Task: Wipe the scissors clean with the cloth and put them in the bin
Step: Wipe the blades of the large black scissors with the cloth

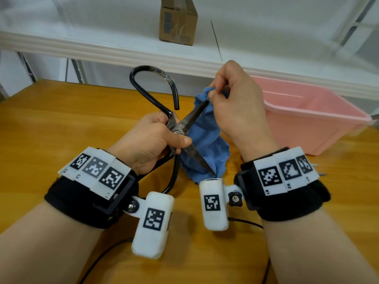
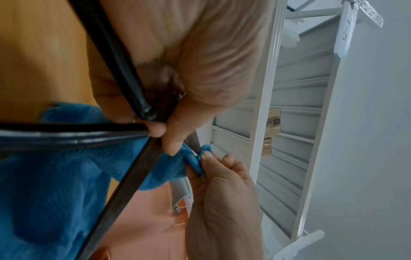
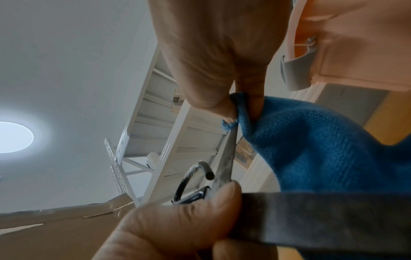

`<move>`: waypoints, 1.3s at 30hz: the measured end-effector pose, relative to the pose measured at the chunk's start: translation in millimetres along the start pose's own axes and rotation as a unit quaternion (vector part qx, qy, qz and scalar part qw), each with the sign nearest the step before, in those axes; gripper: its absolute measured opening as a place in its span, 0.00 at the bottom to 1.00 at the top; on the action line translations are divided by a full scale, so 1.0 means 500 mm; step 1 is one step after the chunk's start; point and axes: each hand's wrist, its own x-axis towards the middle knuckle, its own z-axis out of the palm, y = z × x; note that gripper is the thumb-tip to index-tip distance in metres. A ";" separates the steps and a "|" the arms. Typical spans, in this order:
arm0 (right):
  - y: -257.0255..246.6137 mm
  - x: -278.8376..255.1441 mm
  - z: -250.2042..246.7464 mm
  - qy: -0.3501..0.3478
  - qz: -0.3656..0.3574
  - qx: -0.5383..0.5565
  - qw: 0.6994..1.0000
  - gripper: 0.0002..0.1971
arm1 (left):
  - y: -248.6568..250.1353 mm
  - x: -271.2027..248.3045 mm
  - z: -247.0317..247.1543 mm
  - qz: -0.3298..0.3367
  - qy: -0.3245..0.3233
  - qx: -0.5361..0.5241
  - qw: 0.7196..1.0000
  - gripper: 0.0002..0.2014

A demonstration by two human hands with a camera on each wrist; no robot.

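Note:
Large dark metal scissors (image 1: 189, 121) with black looped handles (image 1: 143, 78) are spread open above the wooden table. My left hand (image 1: 162, 138) grips them at the pivot, thumb across the lower blade (image 3: 322, 214). A blue cloth (image 1: 207, 144) hangs behind the blades. My right hand (image 1: 231, 107) pinches a fold of the cloth (image 3: 240, 114) around the tip of the upper blade (image 3: 225, 163). The left wrist view shows the same pinch on the cloth (image 2: 198, 160) and the lower blade (image 2: 131, 177) crossing in front of it.
A pink plastic bin (image 1: 320, 113) stands on the wooden table (image 1: 51, 124) at the right, just beyond my right hand. A white shelf (image 1: 102, 46) with a cardboard box (image 1: 177, 21) runs behind. Thin black cables (image 1: 246, 221) lie near the table's front edge.

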 end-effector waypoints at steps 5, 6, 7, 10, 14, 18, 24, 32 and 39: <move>0.010 0.010 -0.017 0.020 0.045 0.067 0.997 0.14 | -0.002 0.002 -0.010 -0.028 0.009 -0.042 0.999 0.16; 0.012 0.013 -0.020 0.030 0.059 0.098 0.993 0.15 | -0.001 0.003 -0.012 -0.028 0.009 -0.046 0.998 0.15; 0.013 0.014 -0.023 0.040 0.074 0.131 0.988 0.15 | 0.001 0.003 -0.015 -0.026 0.009 -0.047 0.999 0.14; 0.008 0.013 -0.030 0.043 0.107 0.212 0.970 0.14 | 0.006 0.002 -0.020 -0.017 0.005 -0.053 0.998 0.12; -0.003 0.012 -0.029 0.012 0.088 0.210 0.974 0.12 | 0.008 0.000 -0.021 -0.016 0.002 -0.071 0.997 0.10; -0.020 0.002 -0.013 -0.036 0.057 0.183 0.981 0.14 | 0.006 -0.001 -0.018 -0.020 -0.002 -0.059 0.998 0.10; -0.019 -0.002 -0.004 -0.017 0.051 0.101 0.993 0.17 | 0.000 -0.002 -0.006 -0.022 0.003 -0.038 0.999 0.14; 0.019 0.017 -0.039 0.056 0.103 0.144 0.983 0.16 | 0.013 -0.004 -0.014 -0.003 0.025 -0.014 1.000 0.11; 0.001 0.012 -0.036 -0.059 0.083 0.174 0.980 0.17 | 0.064 -0.007 -0.057 0.043 0.101 -0.038 0.993 0.05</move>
